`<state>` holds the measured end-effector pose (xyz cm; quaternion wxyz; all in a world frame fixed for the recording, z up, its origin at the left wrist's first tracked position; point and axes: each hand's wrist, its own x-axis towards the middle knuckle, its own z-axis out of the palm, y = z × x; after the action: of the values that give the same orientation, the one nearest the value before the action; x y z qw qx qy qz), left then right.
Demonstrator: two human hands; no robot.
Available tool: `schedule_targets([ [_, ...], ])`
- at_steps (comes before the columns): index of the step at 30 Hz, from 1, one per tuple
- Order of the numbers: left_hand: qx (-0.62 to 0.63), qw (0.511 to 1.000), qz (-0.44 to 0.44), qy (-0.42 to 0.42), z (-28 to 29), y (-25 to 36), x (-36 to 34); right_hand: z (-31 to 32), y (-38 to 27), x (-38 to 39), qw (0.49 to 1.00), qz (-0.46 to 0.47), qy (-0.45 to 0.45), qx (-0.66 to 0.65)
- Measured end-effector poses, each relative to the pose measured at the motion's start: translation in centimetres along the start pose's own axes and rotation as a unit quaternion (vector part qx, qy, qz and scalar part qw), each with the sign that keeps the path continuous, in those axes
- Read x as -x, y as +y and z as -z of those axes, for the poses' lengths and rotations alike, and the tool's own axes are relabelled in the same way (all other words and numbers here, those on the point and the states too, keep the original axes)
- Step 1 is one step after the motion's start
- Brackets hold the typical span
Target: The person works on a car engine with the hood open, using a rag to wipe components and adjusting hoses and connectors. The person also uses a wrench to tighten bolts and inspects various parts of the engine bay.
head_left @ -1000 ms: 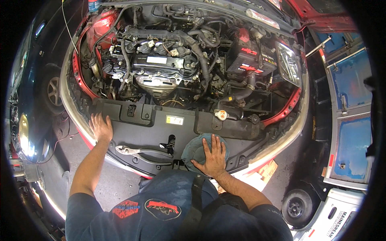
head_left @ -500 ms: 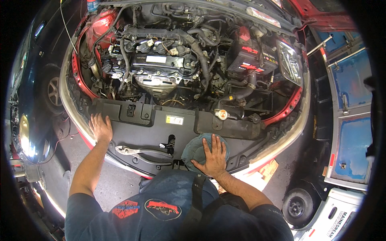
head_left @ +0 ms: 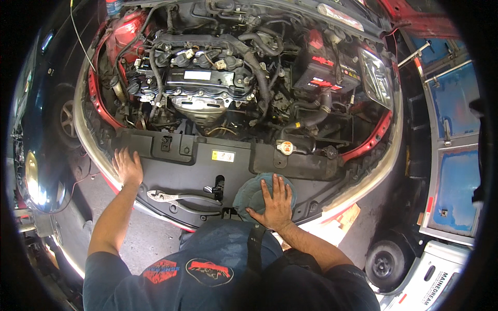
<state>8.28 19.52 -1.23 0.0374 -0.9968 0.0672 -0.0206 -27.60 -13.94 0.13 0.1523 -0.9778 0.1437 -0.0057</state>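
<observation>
My left hand (head_left: 127, 167) lies flat, fingers apart, on the left end of the black plastic radiator cover (head_left: 202, 173). On a round, folded grey-green cloth (head_left: 248, 191) toward the cover's right side, my right hand (head_left: 275, 203) rests with its fingers spread. Between the two hands lies a pair of slip-joint pliers (head_left: 179, 199), its jaws pointing left and its handles toward the cloth. Just beyond the right hand sits the radiator cap (head_left: 286, 148). Neither hand grips anything.
Past the cover is the open engine bay with the engine (head_left: 199, 78) and a battery (head_left: 327, 72) at right. A dark car (head_left: 44, 150) stands close on the left. Blue panels (head_left: 454, 109), a wheel (head_left: 385, 263) and a white case (head_left: 433, 280) are on the right.
The view has shifted very slightly. Both hands, the cloth and the pliers keep their places.
</observation>
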Motion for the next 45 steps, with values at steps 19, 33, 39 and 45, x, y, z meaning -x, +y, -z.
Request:
schedule_targets([
  [19, -0.009, 1.000, -0.008, 0.012, -0.3, -0.1, -0.1, 0.1, 0.0, 0.1, 1.000, -0.001, 0.006, 0.009],
  [33, 0.001, 1.000, -0.006, 0.019, -0.3, -0.2, -0.1, 0.2, -0.2, 0.1, 1.000, 0.001, 0.004, 0.019],
  [39, 0.004, 1.000, -0.001, 0.014, -0.1, 0.1, 0.1, 0.6, -0.8, -0.1, 0.998, -0.007, -0.022, 0.056],
  [45, 0.016, 1.000, 0.000, 0.019, 0.4, 0.1, 0.5, 0.1, -1.2, 0.5, 0.997, -0.022, 0.002, 0.070],
])
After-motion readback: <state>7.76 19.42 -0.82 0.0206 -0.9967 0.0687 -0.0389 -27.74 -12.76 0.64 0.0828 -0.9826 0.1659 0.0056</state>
